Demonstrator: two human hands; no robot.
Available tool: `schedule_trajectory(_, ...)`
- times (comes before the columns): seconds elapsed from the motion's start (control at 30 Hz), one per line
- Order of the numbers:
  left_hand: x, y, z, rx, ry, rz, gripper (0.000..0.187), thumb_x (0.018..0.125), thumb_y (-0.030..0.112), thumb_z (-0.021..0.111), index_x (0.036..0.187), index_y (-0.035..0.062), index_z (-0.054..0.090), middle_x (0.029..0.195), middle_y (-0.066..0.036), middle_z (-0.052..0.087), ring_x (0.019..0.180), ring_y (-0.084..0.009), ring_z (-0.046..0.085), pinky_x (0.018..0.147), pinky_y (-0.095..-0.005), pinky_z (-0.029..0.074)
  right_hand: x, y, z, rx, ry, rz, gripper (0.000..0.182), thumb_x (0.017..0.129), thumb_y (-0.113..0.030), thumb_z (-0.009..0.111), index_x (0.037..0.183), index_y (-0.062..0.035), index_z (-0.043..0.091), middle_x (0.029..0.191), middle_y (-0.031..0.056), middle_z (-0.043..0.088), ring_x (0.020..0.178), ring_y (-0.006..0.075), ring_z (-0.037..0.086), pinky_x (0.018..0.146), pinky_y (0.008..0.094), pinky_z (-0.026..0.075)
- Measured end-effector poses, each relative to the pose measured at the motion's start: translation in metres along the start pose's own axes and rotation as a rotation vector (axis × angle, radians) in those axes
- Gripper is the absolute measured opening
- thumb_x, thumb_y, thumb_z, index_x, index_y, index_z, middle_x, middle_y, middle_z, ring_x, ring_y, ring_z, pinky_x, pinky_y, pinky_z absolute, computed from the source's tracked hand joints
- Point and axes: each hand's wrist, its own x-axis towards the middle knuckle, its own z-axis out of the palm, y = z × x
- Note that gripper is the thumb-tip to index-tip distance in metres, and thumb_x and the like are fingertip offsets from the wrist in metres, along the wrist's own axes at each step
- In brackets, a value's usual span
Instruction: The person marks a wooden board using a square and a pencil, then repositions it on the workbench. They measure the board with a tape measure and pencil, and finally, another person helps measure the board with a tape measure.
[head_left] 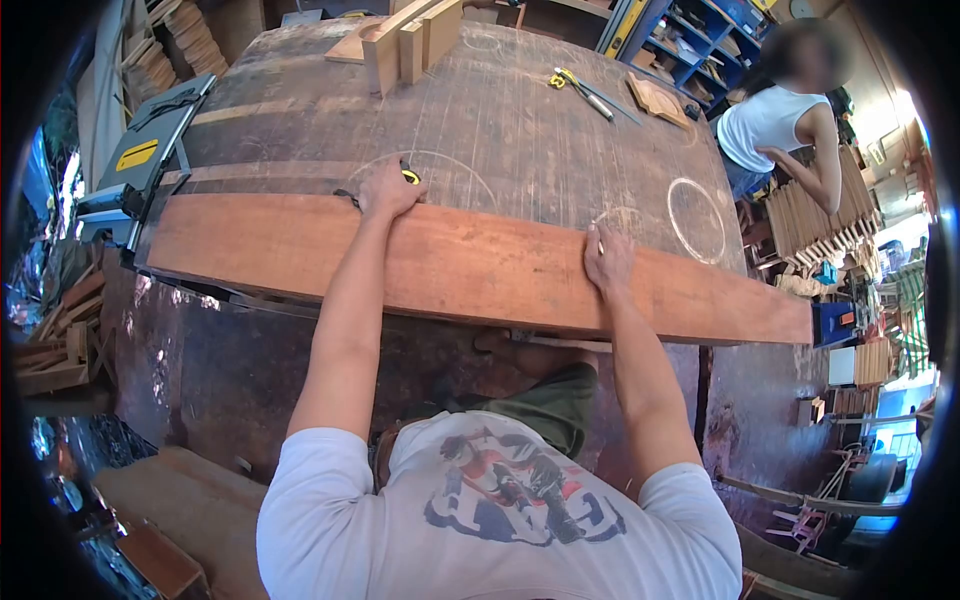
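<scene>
Okay, one long board (480, 262) lies flat along the near side of the table (560, 140), two hands at its far edge: the left hand (390, 190) curls closed round one black-and-yellow tool (410, 177), the right hand (610, 258) folds its fingers round one thin pale stick (599, 240). One person (775, 130) stands right.

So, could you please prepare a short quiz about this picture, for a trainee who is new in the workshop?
1. True or false: the right hand touches the long plank.
2. Which hand is nearest to the yellow-and-black item by the plank's far edge?
A) left hand
B) right hand
3. Fill in: the shelving unit beyond the table is ____ in colour.

Key: 1. True; 2. A; 3. Blue.
</scene>
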Motion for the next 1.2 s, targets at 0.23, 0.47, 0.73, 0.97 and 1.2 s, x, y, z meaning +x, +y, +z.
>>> schedule_trajectory(0.23, 0.001, 0.001, -0.002, -0.006, -0.004, 0.004, 0.086, 0.072, 0.049, 0.077, 0.146, 0.0161, 0.05, 0.133, -0.016, 0.065, 0.122, -0.0338, 0.062, 0.101, -0.0462, 0.05, 0.001, -0.005, -0.005, 0.003, 0.076, -0.049, 0.032, 0.098, -0.031, 0.055, 0.107, -0.0069, 0.073, 0.101, 0.018, 0.072, 0.102, 0.0359, 0.063, 0.095, 0.0486, 0.043)
schedule_trajectory(0.47, -0.002, 0.004, -0.005, -0.003, -0.02, -0.019, 0.084, 0.071, 0.047, 0.077, 0.145, 0.0156, 0.052, 0.131, -0.016, 0.066, 0.121, -0.0342, 0.063, 0.101, -0.0473, 0.05, -0.002, -0.003, -0.003, 0.008, 0.023, -0.02, 0.031, 0.097, -0.03, 0.055, 0.108, -0.0075, 0.074, 0.101, 0.0169, 0.072, 0.1, 0.0358, 0.063, 0.095, 0.0481, 0.043)
schedule_trajectory(0.73, 0.002, 0.004, 0.001, -0.025, 0.018, 0.036, 0.085, 0.07, 0.046, 0.078, 0.144, 0.0129, 0.053, 0.135, -0.018, 0.063, 0.123, -0.0348, 0.062, 0.103, -0.0471, 0.049, -0.005, 0.005, 0.007, -0.035, 0.096, -0.053, 0.03, 0.097, -0.03, 0.057, 0.108, -0.0073, 0.073, 0.1, 0.0154, 0.072, 0.102, 0.0346, 0.064, 0.096, 0.0479, 0.043)
schedule_trajectory(0.97, 0.004, 0.004, -0.001, 0.017, -0.019, -0.002, 0.089, 0.071, 0.048, 0.077, 0.147, 0.012, 0.048, 0.142, -0.016, 0.059, 0.13, -0.0333, 0.057, 0.106, -0.046, 0.047, -0.006, -0.004, 0.0, 0.012, 0.048, -0.016, 0.033, 0.097, -0.031, 0.054, 0.111, -0.0075, 0.073, 0.098, 0.0147, 0.073, 0.1, 0.0345, 0.064, 0.093, 0.0496, 0.044)
schedule_trajectory(1.2, 0.001, 0.004, -0.001, 0.014, -0.02, -0.003, 0.087, 0.072, 0.047, 0.076, 0.147, 0.0126, 0.048, 0.142, -0.015, 0.059, 0.128, -0.0333, 0.059, 0.105, -0.0465, 0.048, -0.007, -0.007, -0.005, 0.034, 0.034, -0.012, 0.032, 0.096, -0.031, 0.054, 0.107, -0.0074, 0.073, 0.097, 0.0145, 0.073, 0.099, 0.0343, 0.064, 0.091, 0.0496, 0.045)
